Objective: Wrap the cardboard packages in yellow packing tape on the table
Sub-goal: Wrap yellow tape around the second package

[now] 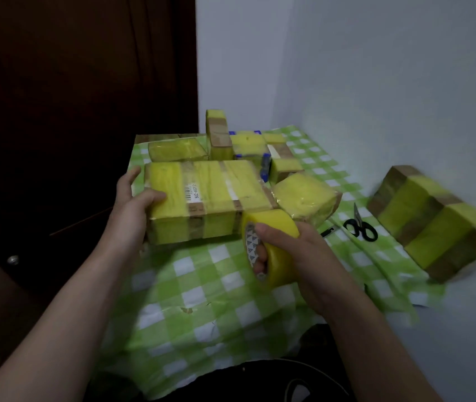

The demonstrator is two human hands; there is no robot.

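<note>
A person's left hand (136, 195) held the left end of a large cardboard package (207, 192) lying on the counter (216, 285), the thumb laid over its top face and the fingers set against its end. The package, banded in yellow tape with strips of bare brown card between and a barcode label on top, sat near the middle of the green-and-white checked cloth covering the counter. The right hand (294, 256) gripped a roll of yellow packing tape (274, 227), fingers pushed through the core and thumb pressed on the outer face, with the roll held against the package's near right corner. Just beside that corner lay a squarish package (306, 198) wrapped almost wholly in yellow. Behind the large package stood a cluster of others: a low yellow one (177, 149) at the back left, a narrow one standing upright (218, 133), one with blue corners (250, 147) and a small block (284, 166) near it. Well apart at the right, a long package (434, 221) striped in yellow and brown lay at an angle by the wall (347, 68). Black-handled scissors (360, 227) rested on the cloth between it and the right hand, next to a small dark object too blurred to identify. A dark wooden door (71, 82) filled the left of the view.
</note>
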